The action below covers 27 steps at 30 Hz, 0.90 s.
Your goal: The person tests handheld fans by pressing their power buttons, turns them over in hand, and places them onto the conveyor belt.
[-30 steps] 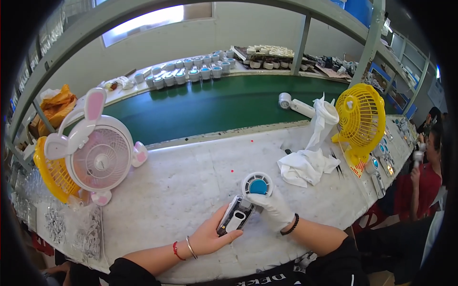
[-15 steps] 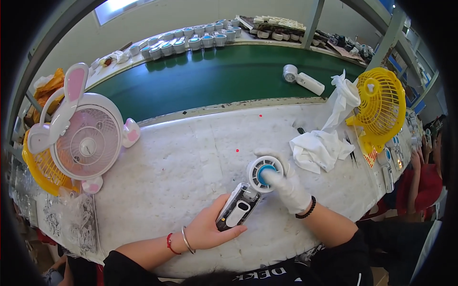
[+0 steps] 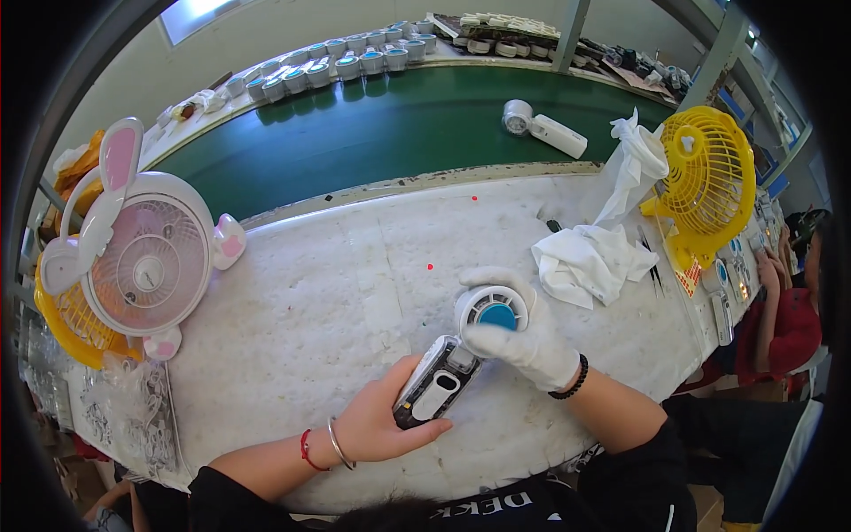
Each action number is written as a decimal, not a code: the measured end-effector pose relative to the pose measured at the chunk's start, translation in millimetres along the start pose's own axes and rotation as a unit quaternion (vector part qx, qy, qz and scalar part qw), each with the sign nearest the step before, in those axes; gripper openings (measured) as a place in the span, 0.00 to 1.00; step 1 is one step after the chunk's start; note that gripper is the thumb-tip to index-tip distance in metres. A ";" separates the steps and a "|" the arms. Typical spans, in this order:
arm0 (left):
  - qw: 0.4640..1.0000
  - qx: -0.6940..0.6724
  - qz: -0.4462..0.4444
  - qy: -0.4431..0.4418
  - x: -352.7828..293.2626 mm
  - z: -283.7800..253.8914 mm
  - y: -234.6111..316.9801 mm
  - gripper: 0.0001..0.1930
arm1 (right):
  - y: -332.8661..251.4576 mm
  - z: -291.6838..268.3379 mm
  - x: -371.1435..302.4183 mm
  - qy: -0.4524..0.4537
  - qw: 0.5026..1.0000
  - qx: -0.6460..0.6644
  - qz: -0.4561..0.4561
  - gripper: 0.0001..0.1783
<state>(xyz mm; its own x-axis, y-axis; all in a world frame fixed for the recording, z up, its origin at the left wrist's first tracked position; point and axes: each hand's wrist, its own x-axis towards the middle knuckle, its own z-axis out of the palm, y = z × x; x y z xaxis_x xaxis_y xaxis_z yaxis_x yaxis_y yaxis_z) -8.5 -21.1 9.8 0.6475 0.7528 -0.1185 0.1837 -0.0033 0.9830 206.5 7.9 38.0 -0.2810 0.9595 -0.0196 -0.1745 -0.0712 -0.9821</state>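
Note:
A small handheld fan (image 3: 436, 390) is held slantwise above the white table, its round white head with a blue centre at the upper right. My bare left hand (image 3: 379, 415) wraps round its dark handle, which has a white panel with an oval button. My right hand (image 3: 529, 348) wears a white glove and grips the fan head, its thumb along the lower rim and its fingers behind the far side. The gloved hand covers part of the rim.
White cloths (image 3: 592, 266) and tweezers (image 3: 651, 259) lie at the right, beside a yellow fan (image 3: 709, 177). At the left stands a rabbit-eared fan (image 3: 146, 257). Another handheld fan (image 3: 557, 136) rests on the green belt (image 3: 417, 124). A person in red (image 3: 789, 324) sits at the far right.
My right thumb has moved from the blue centre down to the lower rim of the fan head. The left hand keeps its hold on the handle. The view has shifted slightly.

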 end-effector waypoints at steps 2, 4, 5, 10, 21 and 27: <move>1.000 -0.016 -0.006 0.000 -0.2 -0.2 0.5 0.34 | 3.9 -2.7 1.3 0.000 0.995 -0.082 -0.063 0.20; 1.000 0.007 -0.002 -0.007 -0.2 -1.7 2.6 0.35 | -1.1 -4.2 -1.0 0.003 1.000 -0.005 0.021 0.24; 1.000 0.007 -0.001 -0.004 -0.1 -1.1 1.7 0.35 | -0.9 -5.9 -1.2 0.001 1.000 -0.006 0.020 0.24; 0.988 0.093 0.101 0.065 -0.6 -15.2 14.5 0.32 | 9.9 -20.7 0.7 -0.025 0.957 -0.156 -0.244 0.30; 0.856 0.462 0.181 0.141 -4.6 -30.3 41.7 0.26 | -4.8 -18.3 -3.7 -0.061 0.856 -0.378 -0.347 0.43; 0.971 0.158 0.104 0.144 6.3 -47.1 24.2 0.32 | 8.7 -26.1 -2.6 0.002 0.828 -0.352 -0.436 0.45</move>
<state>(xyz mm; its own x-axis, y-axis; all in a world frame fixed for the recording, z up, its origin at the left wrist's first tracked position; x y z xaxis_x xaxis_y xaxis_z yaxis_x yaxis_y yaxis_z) -34.8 14.5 39.5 0.4689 0.8673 0.1669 0.3195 -0.3427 0.8834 230.3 11.9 24.6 -0.3334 0.5632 0.7561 0.2844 0.8247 -0.4889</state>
